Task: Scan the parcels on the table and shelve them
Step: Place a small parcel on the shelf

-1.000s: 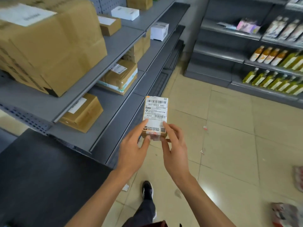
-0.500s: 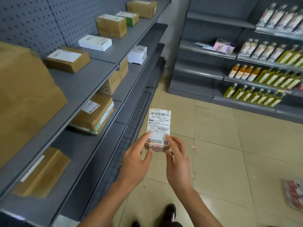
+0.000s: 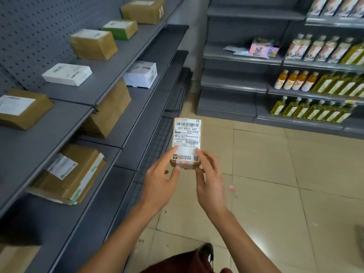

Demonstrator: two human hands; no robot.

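Observation:
A small brown parcel [image 3: 186, 134] with a white barcode label facing up is held in front of me over the floor. My left hand [image 3: 159, 182] pinches its near left corner between thumb and fingers. My right hand [image 3: 209, 180] pinches its near right corner the same way. The grey shelving unit [image 3: 110, 81] runs along my left. It carries other parcels: a white flat box [image 3: 67, 74], a brown box [image 3: 92, 43], a green-sided box [image 3: 121, 29], a white box [image 3: 140, 73] one level lower and a taped brown parcel [image 3: 69, 172].
A second grey shelf unit [image 3: 236, 83] stands ahead at the right, with rows of drink bottles [image 3: 297, 80] and oil bottles [image 3: 309, 110]. Beige tiled floor [image 3: 275, 174] spreads between the units. A small scrap [image 3: 231, 187] lies on the floor.
My view has advanced along the left shelving and lifted; the large near box has left the frame. Both hands keep the same hold on the small parcel.

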